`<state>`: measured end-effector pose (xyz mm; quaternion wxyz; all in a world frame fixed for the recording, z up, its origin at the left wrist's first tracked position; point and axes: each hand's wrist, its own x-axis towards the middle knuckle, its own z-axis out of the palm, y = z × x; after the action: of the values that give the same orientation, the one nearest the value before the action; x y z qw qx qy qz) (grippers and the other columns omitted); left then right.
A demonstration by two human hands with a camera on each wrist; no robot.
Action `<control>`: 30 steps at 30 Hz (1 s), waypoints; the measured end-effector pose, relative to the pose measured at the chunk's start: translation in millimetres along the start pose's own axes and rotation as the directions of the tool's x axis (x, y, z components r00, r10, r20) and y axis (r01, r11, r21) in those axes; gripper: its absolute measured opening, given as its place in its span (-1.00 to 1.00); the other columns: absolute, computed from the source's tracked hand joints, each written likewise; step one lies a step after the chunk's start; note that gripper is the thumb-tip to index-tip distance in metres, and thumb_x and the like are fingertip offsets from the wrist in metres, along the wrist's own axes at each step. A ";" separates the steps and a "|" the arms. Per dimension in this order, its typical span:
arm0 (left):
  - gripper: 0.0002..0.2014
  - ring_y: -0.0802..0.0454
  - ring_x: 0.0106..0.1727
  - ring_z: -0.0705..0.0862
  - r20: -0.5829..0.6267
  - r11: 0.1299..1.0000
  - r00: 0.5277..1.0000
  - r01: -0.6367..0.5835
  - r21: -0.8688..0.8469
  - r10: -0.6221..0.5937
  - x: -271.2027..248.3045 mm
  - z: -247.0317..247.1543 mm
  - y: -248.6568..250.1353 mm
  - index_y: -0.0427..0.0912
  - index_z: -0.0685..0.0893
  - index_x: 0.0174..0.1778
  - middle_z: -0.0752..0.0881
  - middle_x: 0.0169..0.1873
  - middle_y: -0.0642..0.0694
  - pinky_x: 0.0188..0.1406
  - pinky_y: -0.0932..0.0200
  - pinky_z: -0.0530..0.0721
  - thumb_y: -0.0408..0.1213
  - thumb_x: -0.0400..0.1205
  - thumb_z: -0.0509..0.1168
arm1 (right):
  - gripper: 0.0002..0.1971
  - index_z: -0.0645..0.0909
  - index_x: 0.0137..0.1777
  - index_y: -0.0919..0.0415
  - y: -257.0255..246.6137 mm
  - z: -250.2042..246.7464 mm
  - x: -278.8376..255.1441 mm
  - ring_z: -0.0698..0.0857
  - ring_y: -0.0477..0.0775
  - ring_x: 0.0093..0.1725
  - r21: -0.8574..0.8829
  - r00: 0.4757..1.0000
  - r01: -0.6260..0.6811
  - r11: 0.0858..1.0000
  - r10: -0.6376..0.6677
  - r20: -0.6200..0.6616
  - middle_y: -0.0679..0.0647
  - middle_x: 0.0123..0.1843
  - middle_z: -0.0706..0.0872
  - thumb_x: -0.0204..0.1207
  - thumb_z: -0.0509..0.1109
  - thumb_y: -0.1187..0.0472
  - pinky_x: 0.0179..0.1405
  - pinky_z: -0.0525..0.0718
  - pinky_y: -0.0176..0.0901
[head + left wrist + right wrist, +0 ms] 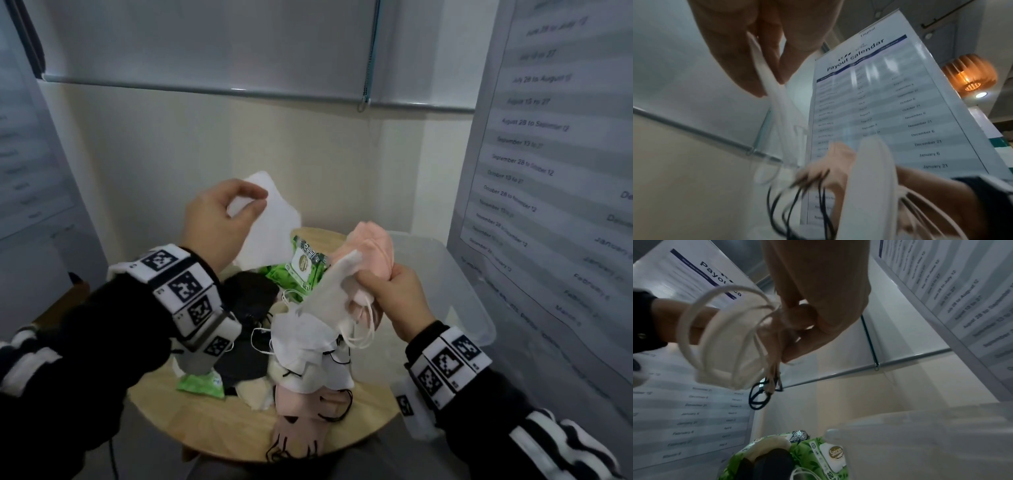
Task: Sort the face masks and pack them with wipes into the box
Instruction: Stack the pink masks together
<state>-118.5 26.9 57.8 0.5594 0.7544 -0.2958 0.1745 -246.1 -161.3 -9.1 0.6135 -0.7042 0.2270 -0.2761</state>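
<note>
My left hand point(236, 209) is raised above the round wooden table point(219, 428) and pinches a folded white mask point(270, 226), whose thin edge point(764, 69) shows between thumb and fingers in the left wrist view. My right hand point(387, 287) grips a bunch of pink masks point(373, 246) and a white mask point(329, 291), with their ear loops point(719, 335) dangling. A heap of white, black, cream and pink masks point(301, 359) covers the table. A green wipes pack point(301, 270) lies behind it and another point(202, 380) at the front left.
A clear plastic box point(455, 301) stands at the table's right side, just beyond my right hand. A calendar banner point(555, 164) stands close on the right, another banner point(27, 137) on the left. A wall with a roller blind point(219, 44) is behind.
</note>
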 end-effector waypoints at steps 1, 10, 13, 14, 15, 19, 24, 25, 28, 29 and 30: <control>-0.81 0.08 -0.18 0.67 0.038 0.999 0.999 -0.033 -0.033 0.034 1.1 -4.1 3.4 0.21 0.65 -0.13 0.71 -0.20 0.19 -0.10 0.10 0.62 -0.24 0.53 0.42 | -0.90 0.65 -0.30 0.30 1.2 -1.1 0.1 0.66 0.14 -0.31 0.034 1.000 -0.012 0.999 0.012 0.005 0.20 -0.31 0.71 0.31 0.53 0.31 -0.38 0.61 -0.15; -0.80 0.17 -0.30 0.74 0.463 0.909 0.883 0.132 -0.396 0.073 -15.7 -11.7 40.6 -0.22 0.68 -0.06 0.80 -0.32 0.02 -0.28 0.34 0.70 -0.32 0.42 0.43 | -0.95 0.66 -0.16 0.39 13.9 0.7 -1.8 0.70 0.03 -0.49 0.190 0.995 -0.099 0.977 0.093 0.038 0.18 -0.36 0.72 0.45 0.40 0.49 -0.58 0.60 -0.27; -0.93 0.24 -0.43 0.68 0.591 0.897 0.806 0.262 -0.355 -0.002 -22.4 2.3 39.5 -0.27 0.65 -0.11 0.76 -0.44 0.04 -0.44 0.42 0.62 -0.42 0.52 0.34 | -0.93 0.66 -0.14 0.38 14.8 3.1 -2.1 0.72 0.11 -0.37 0.252 0.992 -0.120 0.960 0.107 0.066 0.19 -0.29 0.75 0.46 0.39 0.51 -0.43 0.71 -0.14; -0.93 0.24 -0.44 0.68 0.621 0.897 0.782 0.307 -0.318 -0.047 -25.0 8.6 35.7 -0.26 0.66 -0.10 0.76 -0.44 0.04 -0.44 0.40 0.63 -0.44 0.56 0.29 | -0.94 0.66 -0.10 0.40 14.6 4.2 -2.9 0.71 0.12 -0.36 0.269 0.991 -0.126 0.955 0.108 0.082 0.21 -0.26 0.75 0.47 0.40 0.50 -0.41 0.70 -0.13; -0.91 0.21 -0.40 0.69 0.634 0.896 0.767 0.343 -0.280 -0.096 -27.8 16.0 30.7 -0.23 0.68 -0.08 0.77 -0.39 0.02 -0.38 0.36 0.67 -0.42 0.59 0.28 | -0.91 0.66 -0.04 0.44 14.3 5.3 -4.3 0.71 0.12 -0.34 0.275 0.990 -0.126 0.953 0.103 0.098 0.24 -0.22 0.74 0.47 0.41 0.48 -0.40 0.67 -0.14; -0.87 0.17 0.05 0.63 0.466 0.977 0.863 0.213 0.011 -0.193 -34.5 43.7 3.5 -0.18 0.73 0.00 0.68 0.03 0.06 0.06 0.37 0.53 -0.25 0.60 0.35 | -0.70 0.67 0.09 0.51 12.2 5.9 -11.1 0.75 0.24 -0.14 0.324 0.977 -0.121 0.938 0.055 0.206 0.36 -0.05 0.78 0.37 0.50 0.39 -0.14 0.71 0.03; -0.85 0.07 -0.31 0.63 0.430 0.960 0.865 0.278 0.017 -0.258 -40.6 53.7 2.2 -0.22 0.72 -0.11 0.69 -0.33 -0.04 -0.31 0.27 0.54 -0.20 0.59 0.36 | -0.73 0.69 0.02 0.47 11.3 2.4 -13.4 0.75 0.20 -0.20 0.338 0.970 -0.115 0.934 0.032 0.242 0.32 -0.12 0.79 0.35 0.51 0.34 -0.26 0.73 -0.07; -0.88 0.13 -0.38 0.61 0.417 0.961 0.872 0.277 0.009 -0.256 -41.1 53.9 1.9 -0.19 0.71 -0.16 0.67 -0.39 0.01 -0.39 0.33 0.52 -0.20 0.58 0.38 | -0.80 0.70 0.02 0.45 10.5 2.4 -14.5 0.76 0.17 -0.22 0.344 0.968 -0.121 0.931 0.034 0.248 0.29 -0.13 0.80 0.43 0.48 0.36 -0.30 0.72 -0.10; -0.90 0.27 -0.46 0.60 0.367 0.954 0.895 0.293 -0.059 -0.252 -41.5 54.4 1.7 -0.08 0.67 -0.29 0.68 -0.41 0.07 -0.41 0.40 0.54 -0.26 0.50 0.46 | -0.82 0.69 0.09 0.36 9.5 3.1 -16.6 0.79 0.08 -0.18 0.368 0.964 -0.141 0.919 0.043 0.263 0.20 -0.10 0.82 0.57 0.34 0.31 -0.26 0.73 -0.16; -0.88 0.25 -0.46 0.61 0.348 0.943 0.899 0.318 -0.101 -0.266 -40.9 54.0 1.4 -0.07 0.66 -0.31 0.69 -0.39 0.05 -0.37 0.35 0.56 -0.30 0.48 0.48 | -0.82 0.68 0.10 0.32 9.1 3.1 -16.7 0.79 0.06 -0.17 0.369 0.964 -0.149 0.917 0.052 0.261 0.18 -0.10 0.82 0.59 0.32 0.27 -0.23 0.74 -0.14; -0.85 0.23 -0.45 0.62 0.323 0.929 0.904 0.341 -0.143 -0.282 -39.8 52.3 0.3 -0.06 0.65 -0.31 0.71 -0.37 0.02 -0.34 0.30 0.58 -0.33 0.45 0.50 | -0.82 0.68 0.09 0.29 8.8 2.8 -16.9 0.79 0.06 -0.17 0.364 0.966 -0.158 0.918 0.066 0.251 0.15 -0.11 0.83 0.60 0.31 0.23 -0.19 0.75 -0.11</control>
<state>-152.6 -12.7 18.0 0.6008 0.7509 -0.2670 -0.0627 -256.7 -149.4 -20.0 0.7758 -0.5848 0.1354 -0.1945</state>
